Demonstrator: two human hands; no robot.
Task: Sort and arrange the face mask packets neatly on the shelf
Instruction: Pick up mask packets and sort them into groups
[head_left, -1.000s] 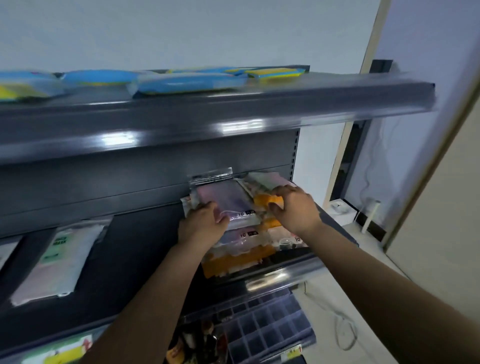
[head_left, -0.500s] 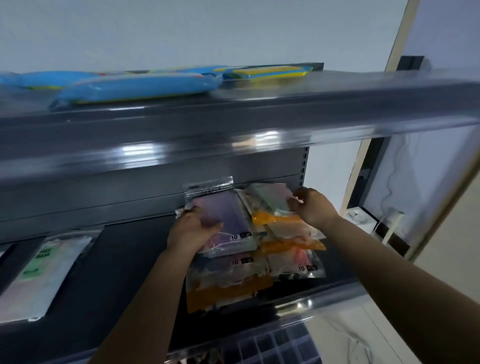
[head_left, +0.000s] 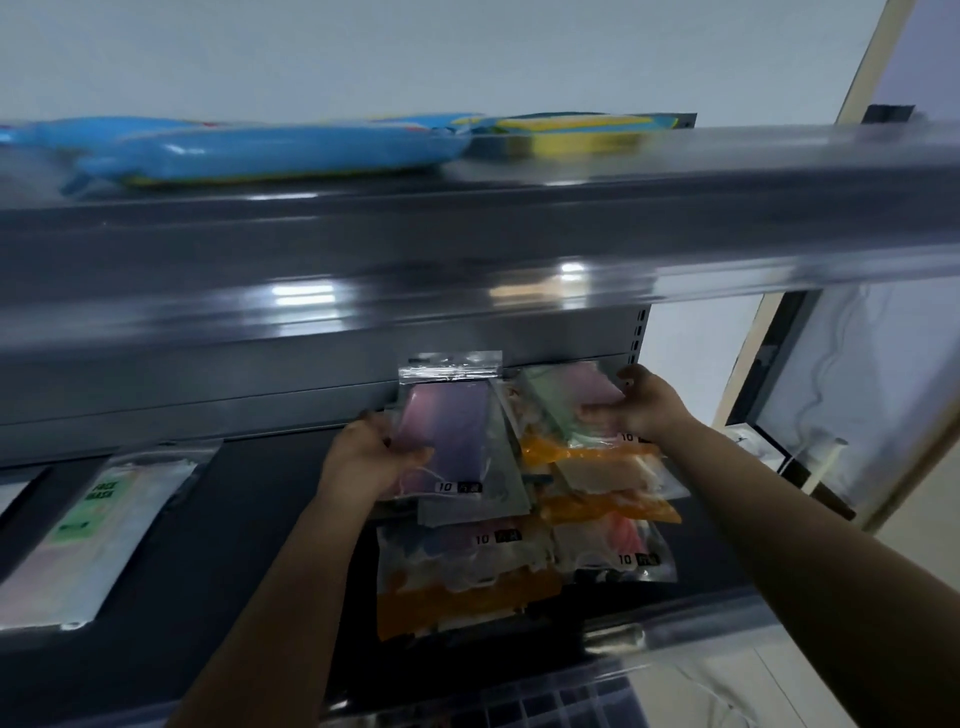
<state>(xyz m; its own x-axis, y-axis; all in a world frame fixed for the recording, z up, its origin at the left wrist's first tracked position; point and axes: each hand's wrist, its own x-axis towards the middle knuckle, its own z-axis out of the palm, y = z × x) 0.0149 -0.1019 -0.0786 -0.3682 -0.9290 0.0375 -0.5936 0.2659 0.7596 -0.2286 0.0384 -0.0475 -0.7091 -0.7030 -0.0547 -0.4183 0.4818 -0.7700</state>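
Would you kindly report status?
Left hand grips purple packet. Right hand grips green packet. Pile beneath untidy. Nothing blocking.

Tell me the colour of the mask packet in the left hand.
Purple to pink masks in the clear packet held by the left hand, seen in the head view.

We see the purple packet (head_left: 447, 441) tilted up in our left hand's (head_left: 369, 457) grip; right of it, the green-pink packet (head_left: 566, 400) in our right hand (head_left: 649, 405); below both grips, orange packets (head_left: 467, 597) overlap on the dark shelf (head_left: 249, 519).
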